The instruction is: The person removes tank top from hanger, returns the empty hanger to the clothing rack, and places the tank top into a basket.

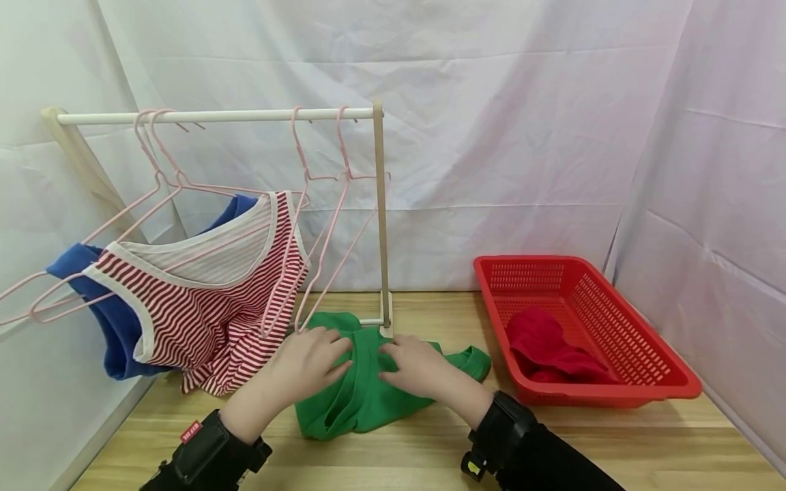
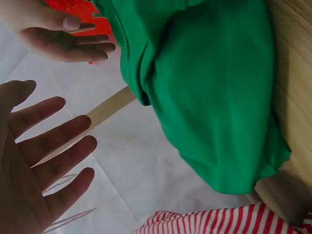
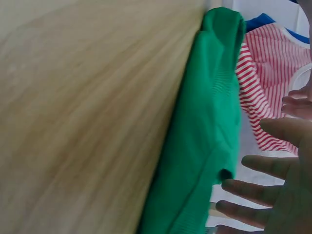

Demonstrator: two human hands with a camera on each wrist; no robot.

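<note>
On a wooden tabletop (image 1: 344, 470), left hand (image 1: 309, 365) and right hand (image 1: 419, 368) are hovering empty, fingers spread, near an unhung green garment (image 1: 368, 402); two garments (image 1: 199, 317) are hanging left, red cloth (image 1: 546, 344) lying right.

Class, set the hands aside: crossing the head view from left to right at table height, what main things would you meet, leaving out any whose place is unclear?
Red-and-white striped sleeveless top → crumpled green fabric garment → red rectangular plastic basket.
</note>
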